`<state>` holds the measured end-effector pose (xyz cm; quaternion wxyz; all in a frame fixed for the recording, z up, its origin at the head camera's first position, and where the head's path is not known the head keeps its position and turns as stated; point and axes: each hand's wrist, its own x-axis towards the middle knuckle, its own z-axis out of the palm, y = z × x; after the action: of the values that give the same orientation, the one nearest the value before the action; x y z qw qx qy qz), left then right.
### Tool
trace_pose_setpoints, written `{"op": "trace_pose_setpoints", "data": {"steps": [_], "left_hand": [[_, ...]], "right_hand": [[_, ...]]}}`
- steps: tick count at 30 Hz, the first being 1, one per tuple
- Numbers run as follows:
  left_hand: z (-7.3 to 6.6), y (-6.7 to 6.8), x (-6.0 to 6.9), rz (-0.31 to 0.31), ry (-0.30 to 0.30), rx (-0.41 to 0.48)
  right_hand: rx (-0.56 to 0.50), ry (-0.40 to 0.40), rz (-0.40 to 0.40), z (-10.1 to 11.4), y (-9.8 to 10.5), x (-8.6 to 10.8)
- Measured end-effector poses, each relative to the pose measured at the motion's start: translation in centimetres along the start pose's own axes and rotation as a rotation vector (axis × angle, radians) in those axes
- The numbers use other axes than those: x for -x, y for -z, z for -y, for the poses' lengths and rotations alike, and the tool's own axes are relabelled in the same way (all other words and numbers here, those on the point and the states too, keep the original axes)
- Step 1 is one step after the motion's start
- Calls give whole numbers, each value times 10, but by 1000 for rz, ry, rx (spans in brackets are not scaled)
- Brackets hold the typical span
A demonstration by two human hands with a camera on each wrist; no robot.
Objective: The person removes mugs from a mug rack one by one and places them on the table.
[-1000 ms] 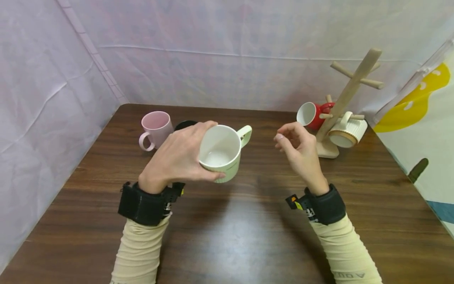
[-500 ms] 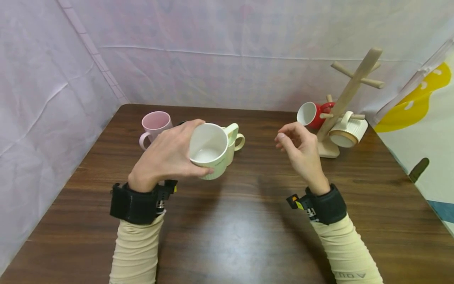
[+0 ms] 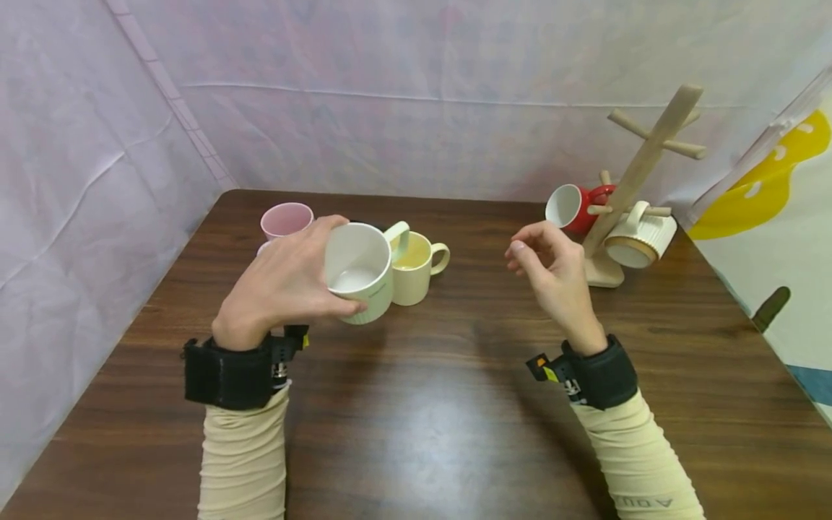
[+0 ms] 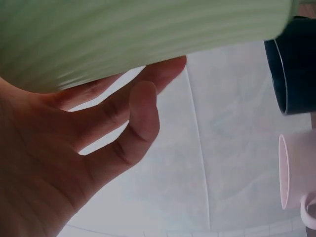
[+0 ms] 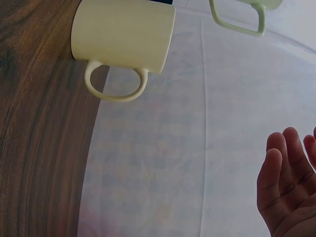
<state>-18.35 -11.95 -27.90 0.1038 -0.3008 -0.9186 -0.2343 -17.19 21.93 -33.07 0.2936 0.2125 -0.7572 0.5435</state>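
Observation:
My left hand [image 3: 279, 285] grips a pale green mug [image 3: 373, 303] with a white inside, fingers and thumb around its body. The mug is held above the table, its mouth tilted toward the head camera and its handle pointing right. Its ribbed side [image 4: 148, 34] fills the top of the left wrist view. Just behind it a yellow mug [image 3: 412, 285] stands on the table, handle to the right. My right hand [image 3: 552, 278] hovers with loosely curled fingers and holds nothing, left of the wooden mug rack [image 3: 633, 177].
A red mug [image 3: 581, 209] and a white ribbed mug [image 3: 643, 235] hang on the rack's lower pegs. Behind my left hand stand a pink mug [image 3: 286, 219] and a dark mug [image 4: 301, 69]. A pale curtain [image 3: 416, 130] closes off the table's [image 3: 429, 404] back edge.
My left hand has moved left with the pale green mug, and the yellow mug behind it has come into view. My right hand has stayed almost still.

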Motion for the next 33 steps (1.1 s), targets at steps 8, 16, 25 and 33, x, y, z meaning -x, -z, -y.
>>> {"op": "trace_pose_setpoints", "data": {"steps": [8,16,25,33], "left_hand": [[6,6,5,8,70,15],[14,15,14,16,169,21],[22,19,18,16,196,29],[31,24,26,12,246,8]], "right_hand": [[-5,3,-1,0,-1,0],[-5,10,-4,0,-2,0],[-2,5,-9,0,0,-1],[7,10,-2,-1,1,-1]]}}
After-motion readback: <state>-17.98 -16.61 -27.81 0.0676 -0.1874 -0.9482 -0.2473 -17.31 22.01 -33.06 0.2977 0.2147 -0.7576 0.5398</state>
